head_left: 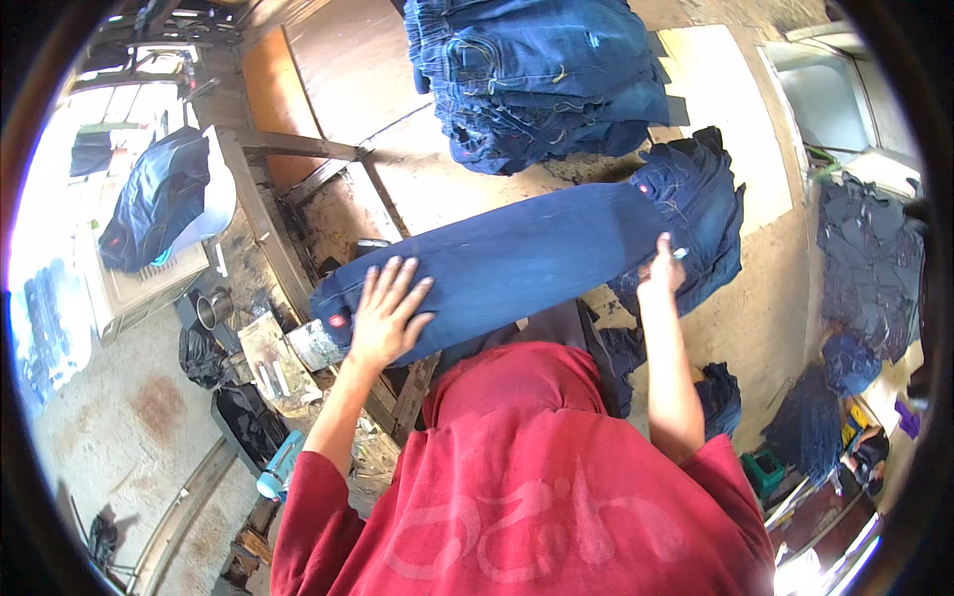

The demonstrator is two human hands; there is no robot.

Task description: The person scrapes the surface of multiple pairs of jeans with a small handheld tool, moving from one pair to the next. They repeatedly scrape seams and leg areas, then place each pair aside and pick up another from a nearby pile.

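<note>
Daylight washes out the far left, at about nine o'clock, where a dark blue garment (154, 199) lies draped over a pale box-like unit (139, 288), seemingly parked there out of the way. Below it, near eight o'clock, a small metal cup (209, 310) and black bags (204, 358) sit among clutter on the concrete floor; the details there are too small to make out.

Moving toward the centre, the left hand (386, 313) lies flat with fingers spread on the hem end of a folded pair of dark blue jeans (517, 263), pressing it down so the cloth stays smooth against the wooden table (437, 189). The jeans stretch across the table edge from seven o'clock up toward two o'clock, directly in front of the person's red shirt (527, 497), which hides the near edge of the table and whatever lies under the chest.

At twelve o'clock a stack of folded jeans (542, 79) stands well apart from the hands, its top cut off by the rim.

To the right, the right hand (663, 268) rests on the waistband end, fingers drawn together; it may be pinching a small pale tag or tool, but the view is too poor to say. Behind it more denim (706, 214) lies bunched. At three to four o'clock, further dark garments (870, 258) pile up by the rim, bent and dim.
</note>
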